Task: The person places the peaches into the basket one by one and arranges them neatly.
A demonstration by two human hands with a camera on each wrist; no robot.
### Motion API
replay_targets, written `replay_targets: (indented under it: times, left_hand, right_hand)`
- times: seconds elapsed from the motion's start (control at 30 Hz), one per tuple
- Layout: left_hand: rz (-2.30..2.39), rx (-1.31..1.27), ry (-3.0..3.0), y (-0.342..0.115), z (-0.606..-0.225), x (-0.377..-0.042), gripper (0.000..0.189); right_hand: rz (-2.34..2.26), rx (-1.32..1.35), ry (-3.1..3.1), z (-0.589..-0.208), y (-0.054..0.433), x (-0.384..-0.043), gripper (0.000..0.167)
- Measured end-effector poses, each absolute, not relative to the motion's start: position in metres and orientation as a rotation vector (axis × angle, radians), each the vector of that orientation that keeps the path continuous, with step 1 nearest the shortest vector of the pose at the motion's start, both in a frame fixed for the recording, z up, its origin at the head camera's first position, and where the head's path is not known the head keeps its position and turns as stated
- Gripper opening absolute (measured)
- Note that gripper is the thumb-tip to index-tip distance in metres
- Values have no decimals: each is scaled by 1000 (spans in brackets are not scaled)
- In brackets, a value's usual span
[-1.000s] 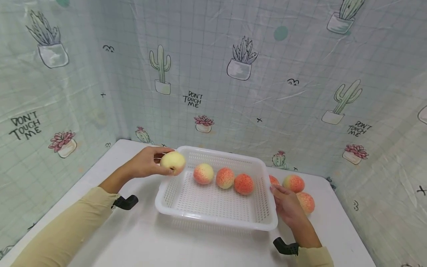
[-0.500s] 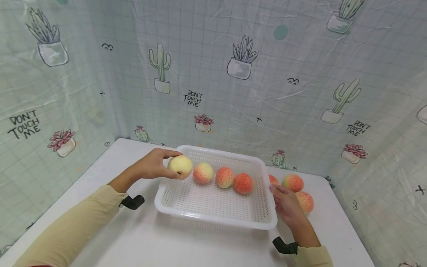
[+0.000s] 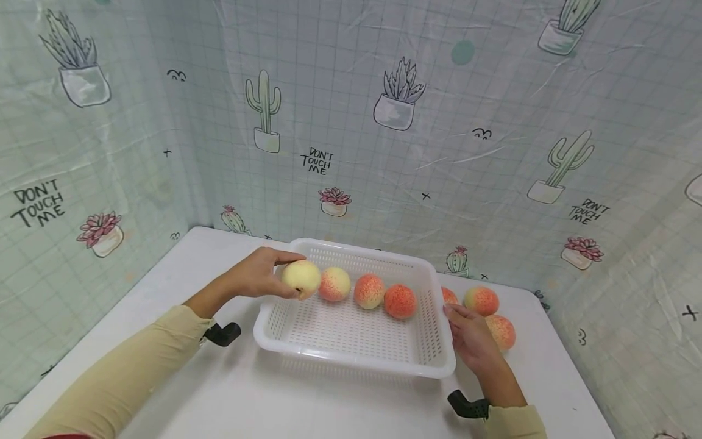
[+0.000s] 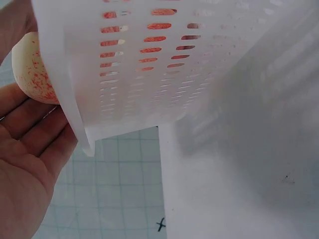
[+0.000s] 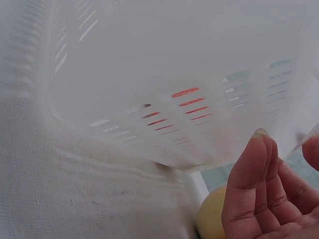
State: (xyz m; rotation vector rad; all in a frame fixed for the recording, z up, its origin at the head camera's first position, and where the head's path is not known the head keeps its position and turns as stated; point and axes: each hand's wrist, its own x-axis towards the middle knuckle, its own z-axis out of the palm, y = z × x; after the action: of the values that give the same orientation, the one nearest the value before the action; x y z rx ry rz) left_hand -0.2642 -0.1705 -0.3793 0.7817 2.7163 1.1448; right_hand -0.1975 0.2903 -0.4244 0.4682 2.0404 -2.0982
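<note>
My left hand (image 3: pixel 255 274) holds a pale yellow peach (image 3: pixel 301 278) between thumb and fingers, over the left end of a white perforated plastic basket (image 3: pixel 351 361). In the left wrist view that peach (image 4: pixel 34 69) shows red speckles and is partly behind the basket's rim. Three peaches sit in a row inside the basket: a yellow-pink peach (image 3: pixel 334 284), a red-speckled peach (image 3: pixel 370 291) and a redder peach (image 3: pixel 400 301). My right hand (image 3: pixel 471 335) grips the basket's right rim, thumb on top; the right wrist view has its fingers (image 5: pixel 246 184) by the outer wall.
Outside the basket on the right, near my right hand, lie a yellow-red peach (image 3: pixel 482 300), an orange peach (image 3: pixel 501 333) and a partly hidden red peach (image 3: pixel 450 296). The white table (image 3: pixel 230 396) is enclosed by a cactus-print curtain (image 3: pixel 351 122) at the back and sides.
My left hand has carried its peach rightward and slightly down, from the basket's left rim to close beside the leftmost peach in the basket. The right hand and the basket have stayed put.
</note>
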Motion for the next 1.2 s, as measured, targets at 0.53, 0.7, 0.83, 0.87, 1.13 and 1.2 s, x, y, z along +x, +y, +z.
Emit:
replay_targets:
  times: [0.53, 0.7, 0.83, 0.87, 1.13, 1.2]
  left_hand:
    - [975, 889, 2784, -164, -387, -270, 73]
    - [918, 911, 2787, -161, -388, -273, 71]
    - [868, 917, 2775, -158, -389, -274, 68]
    - [853, 919, 2776, -157, -389, -274, 67]
    - [732, 916, 2785, -154, -388, -275, 65]
    - [702, 924, 2785, -153, -388, -276, 64]
  right_hand:
    - [-2135, 448, 1991, -427, 290, -199, 25]
    - [-2150, 457, 1983, -428, 290, -200, 19]
    - [-2151, 478, 1987, -429, 290, -199, 23]
    - [-2148, 483, 1989, -429, 290, -199, 26]
    - [-2142, 482, 2002, -429, 290, -198, 35]
    - [-2143, 485, 2004, -429, 289, -198, 32]
